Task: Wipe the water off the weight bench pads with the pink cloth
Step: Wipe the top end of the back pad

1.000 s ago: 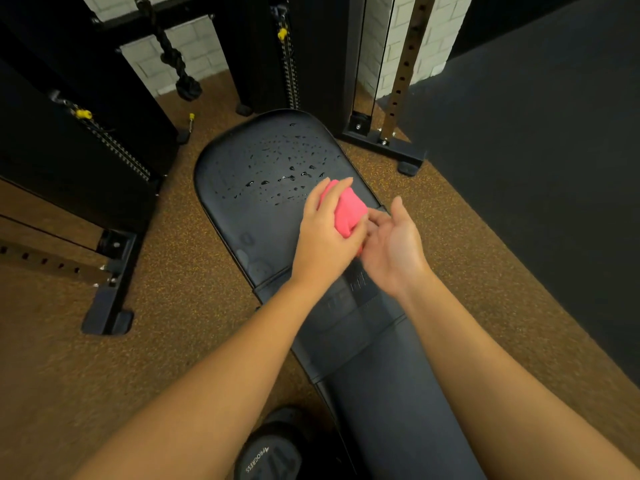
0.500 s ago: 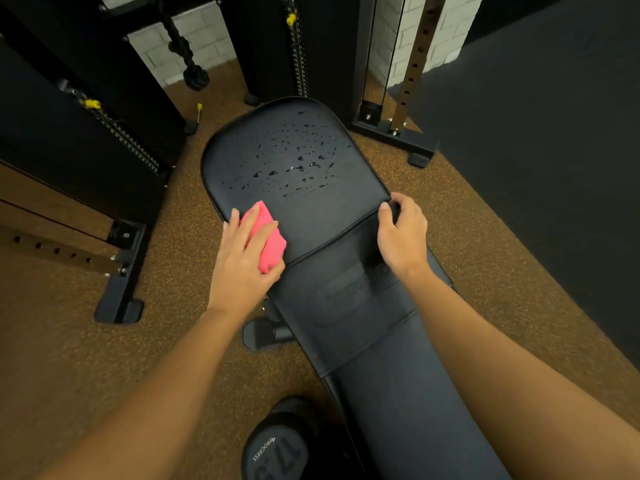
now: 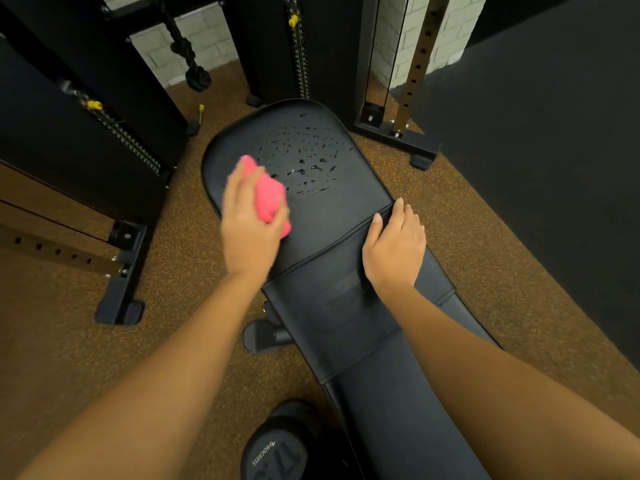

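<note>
Left hand (image 3: 251, 220) gripping pink cloth (image 3: 269, 197), moved up from pad's left edge onto upper pad (image 3: 332, 220), now beside droplets (image 3: 304, 164) mid-frame. Right hand (image 3: 394, 245) still flat on seam (image 3: 322, 248), fingers relaxed. Water mostly unwiped tbh.

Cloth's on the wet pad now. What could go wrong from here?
1. The pink cloth is bunched small in the left hand at the left side of the far bench pad; the water droplets spread to its far end, so a short stroke could miss some.
2. Wiping toward you could push water into the seam where the right hand rests.
3. A dumbbell lies on the floor close by: possible trip.
</note>
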